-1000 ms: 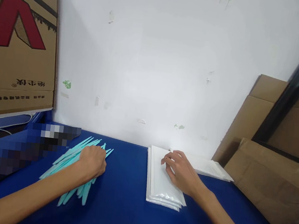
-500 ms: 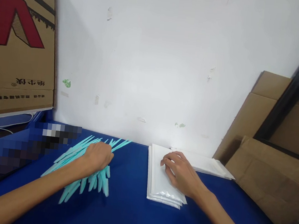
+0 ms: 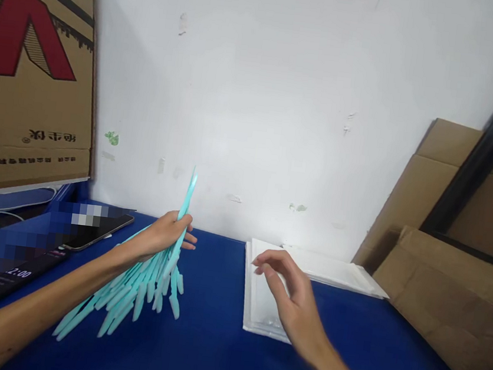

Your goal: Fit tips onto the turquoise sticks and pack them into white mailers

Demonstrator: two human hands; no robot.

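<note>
Raised since the earlier frame, some turquoise sticks (image 3: 185, 202) now stand nearly upright, gripped between thumb and fingers of the left hand (image 3: 170, 233). Under this hand, more sticks (image 3: 127, 290) lie spread on the blue bench (image 3: 197, 345). The right hand (image 3: 293, 297) is open, its fingers curved above the white envelopes (image 3: 259, 311). Beyond the right hand is another white packet (image 3: 334, 270). Left of the left hand lies a phone (image 3: 98, 232).

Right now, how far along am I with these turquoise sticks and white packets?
Nothing looks clearly finished; the white packets lie stacked, their contents unclear. Your left hand holds at least one turquoise stick upright; your right hand is open over the packets. Apparently remaining: the loose turquoise pile.
</note>
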